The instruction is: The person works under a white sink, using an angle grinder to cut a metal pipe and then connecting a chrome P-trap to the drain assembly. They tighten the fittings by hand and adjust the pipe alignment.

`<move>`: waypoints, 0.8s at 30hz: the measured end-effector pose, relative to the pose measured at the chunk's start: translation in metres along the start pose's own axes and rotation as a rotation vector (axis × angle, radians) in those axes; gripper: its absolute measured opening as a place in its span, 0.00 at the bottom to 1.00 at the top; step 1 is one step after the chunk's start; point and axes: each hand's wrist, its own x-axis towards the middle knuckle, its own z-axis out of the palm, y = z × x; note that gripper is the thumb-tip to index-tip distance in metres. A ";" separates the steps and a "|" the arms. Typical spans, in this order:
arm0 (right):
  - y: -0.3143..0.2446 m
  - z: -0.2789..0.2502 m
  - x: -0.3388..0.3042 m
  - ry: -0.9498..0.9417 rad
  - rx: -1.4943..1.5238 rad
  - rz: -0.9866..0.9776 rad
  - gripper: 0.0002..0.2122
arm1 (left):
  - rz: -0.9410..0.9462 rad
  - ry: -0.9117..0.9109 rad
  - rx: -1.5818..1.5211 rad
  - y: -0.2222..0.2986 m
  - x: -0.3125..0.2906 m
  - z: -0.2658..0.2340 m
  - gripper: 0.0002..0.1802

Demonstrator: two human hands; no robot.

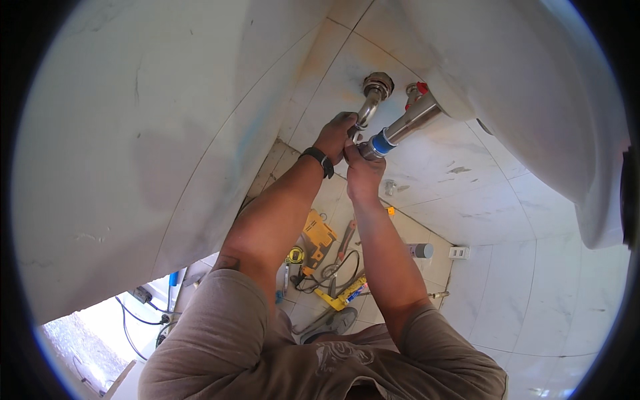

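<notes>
A bent chrome drain pipe [368,112] comes out of a round, discoloured fitting [379,85] on the tiled wall. My left hand [335,137], with a black band at its wrist, is closed round the lower end of this pipe. Beside it, a straight chrome tailpipe [415,119] runs down from a white basin [520,87] and has a blue ring [383,142] near its lower end. My right hand [364,172] grips the chrome trap [371,152] just below that ring. Both hands are close together, and my fingers hide part of the joint between the pipes.
A red-handled valve [418,89] sits on the wall behind the tailpipe. On the floor lie a yellow power tool [319,230], a pipe wrench [347,237], a tape measure [295,255], a yellow caulking gun [345,295] and a grey-capped can [422,251]. A pale panel [133,153] stands at the left.
</notes>
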 end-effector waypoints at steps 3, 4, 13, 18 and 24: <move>0.003 0.012 -0.006 0.097 0.118 -0.070 0.06 | 0.001 -0.036 0.039 -0.001 0.001 0.000 0.14; 0.003 0.013 -0.006 0.101 0.102 -0.057 0.06 | 0.002 -0.028 0.047 -0.001 0.002 0.001 0.14; 0.000 -0.006 0.008 -0.085 -0.010 -0.031 0.06 | 0.059 0.019 0.046 0.004 0.002 0.003 0.14; 0.007 0.003 0.007 0.025 -0.051 -0.091 0.07 | 0.066 -0.042 0.072 0.002 0.009 0.001 0.14; 0.003 0.001 0.005 0.014 -0.095 -0.069 0.06 | 0.055 -0.008 0.064 0.000 0.012 0.000 0.14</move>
